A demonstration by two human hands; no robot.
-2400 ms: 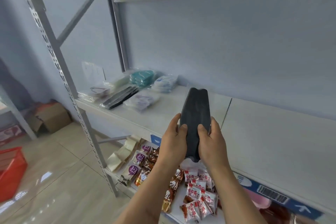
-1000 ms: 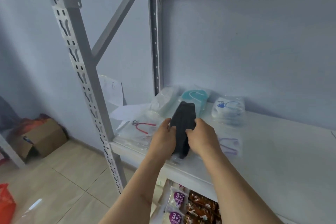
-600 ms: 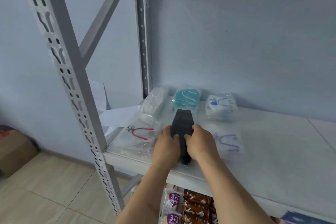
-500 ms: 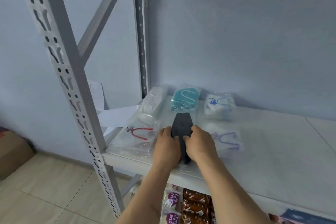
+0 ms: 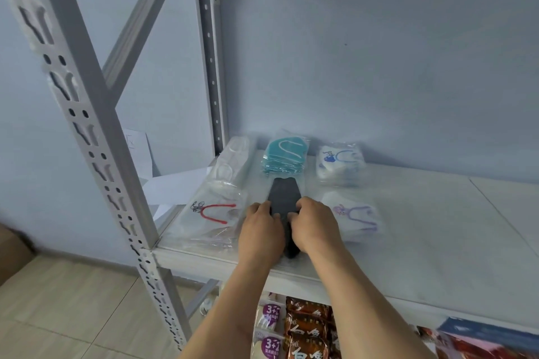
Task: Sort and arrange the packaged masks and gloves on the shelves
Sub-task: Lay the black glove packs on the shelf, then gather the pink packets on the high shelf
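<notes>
The black mask pack (image 5: 282,201) lies on the shelf (image 5: 423,230) in front of the teal pack (image 5: 284,156); the left hand (image 5: 261,232) and right hand (image 5: 313,227) pinch its long edges with curled fingers; it looks light, soft and slippery, so the edges seem the best hold.
</notes>
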